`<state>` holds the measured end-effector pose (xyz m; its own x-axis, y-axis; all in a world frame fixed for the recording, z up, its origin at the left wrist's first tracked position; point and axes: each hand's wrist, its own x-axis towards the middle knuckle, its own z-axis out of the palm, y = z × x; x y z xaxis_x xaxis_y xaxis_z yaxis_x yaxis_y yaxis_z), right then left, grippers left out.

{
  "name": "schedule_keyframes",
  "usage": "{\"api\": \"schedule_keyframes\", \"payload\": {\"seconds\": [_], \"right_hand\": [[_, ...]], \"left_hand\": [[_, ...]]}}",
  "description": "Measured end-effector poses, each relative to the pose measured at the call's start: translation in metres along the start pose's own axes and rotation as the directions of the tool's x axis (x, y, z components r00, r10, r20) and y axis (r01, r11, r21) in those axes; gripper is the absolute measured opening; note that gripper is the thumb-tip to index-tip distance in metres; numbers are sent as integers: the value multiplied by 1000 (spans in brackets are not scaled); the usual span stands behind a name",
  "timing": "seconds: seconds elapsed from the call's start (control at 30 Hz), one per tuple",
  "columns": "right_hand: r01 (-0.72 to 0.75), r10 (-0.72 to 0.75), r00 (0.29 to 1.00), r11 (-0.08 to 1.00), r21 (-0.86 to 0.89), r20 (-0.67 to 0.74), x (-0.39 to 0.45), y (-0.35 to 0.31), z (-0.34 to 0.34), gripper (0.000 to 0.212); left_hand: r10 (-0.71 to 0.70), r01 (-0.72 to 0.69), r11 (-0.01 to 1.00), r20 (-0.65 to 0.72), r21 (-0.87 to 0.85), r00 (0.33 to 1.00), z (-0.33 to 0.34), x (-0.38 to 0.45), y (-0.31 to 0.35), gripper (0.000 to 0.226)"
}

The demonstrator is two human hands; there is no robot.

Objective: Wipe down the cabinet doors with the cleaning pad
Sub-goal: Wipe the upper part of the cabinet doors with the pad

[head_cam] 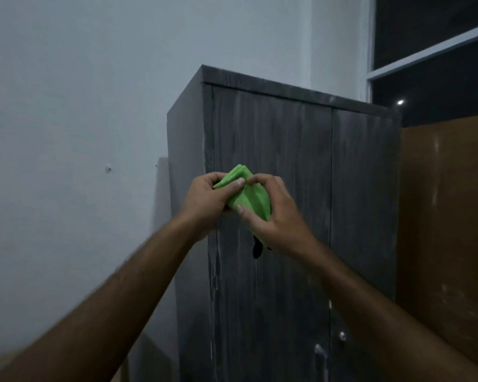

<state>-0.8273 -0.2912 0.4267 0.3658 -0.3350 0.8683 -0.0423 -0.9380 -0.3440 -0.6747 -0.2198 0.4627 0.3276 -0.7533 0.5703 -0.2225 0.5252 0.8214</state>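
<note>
- Held in mid-frame, in front of the cabinet's left door (271, 166): a folded green cleaning pad (250, 198), gripped from both sides.
- Left hand (207, 201) curled round the pad's left edge, thumb pressed on top; right hand (276, 216) pinching the right and lower part, thumb laid on the green face. Both grips clenched on the pad, neither released.
- Long axis of the pad ran from upper left to lower right, folded layers showing at the upper tip, between the two hands.
- Something dark and narrow hung just under the right hand; too blurred to name.
- Pad looked apart from the door panel, though depth could not be read for sure; judged as folding or readying, with wiping not yet begun.
- Door surface lay straight behind the pad, so the coming move seemed a short push forward; right hand held more of the pad and seemed likelier to carry it.
- Seam between the left door and right door (364, 188) stood right of the hands; two small knobs (342, 335) low in the frame near that seam.
- Open room: plenty of bare panel above and below the hands; cabinet's left corner edge just left of the left hand, brown board (447, 216) bounding the right.
</note>
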Motion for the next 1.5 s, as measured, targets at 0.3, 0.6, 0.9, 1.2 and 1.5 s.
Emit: {"api": "schedule_keyframes", "payload": {"seconds": [0.3, 0.6, 0.9, 1.2, 1.5], "right_hand": [[199, -358, 918, 787, -584, -170, 94, 30, -5, 66], [325, -605, 768, 651, -686, -211, 201, 59, -36, 58], [488, -656, 743, 667, -563, -134, 290, 64, -51, 58], [546, -662, 749, 626, -557, -10, 323, 38, 2, 57], [637, -744, 668, 578, -510, -9, 305, 78, 12, 42]], "left_hand": [[145, -144, 989, -39, 24, 989, 11, 90, 41, 32], [504, -452, 821, -71, 350, 861, -7, 152, 74, 20], [741, -395, 608, -313, 689, 594, -26, 189, 73, 26], [789, -171, 266, -112, 949, 604, -42, 194, 55, 30], [840, -267, 175, -2, 948, 543, -58, 195, 42, 30]]}}
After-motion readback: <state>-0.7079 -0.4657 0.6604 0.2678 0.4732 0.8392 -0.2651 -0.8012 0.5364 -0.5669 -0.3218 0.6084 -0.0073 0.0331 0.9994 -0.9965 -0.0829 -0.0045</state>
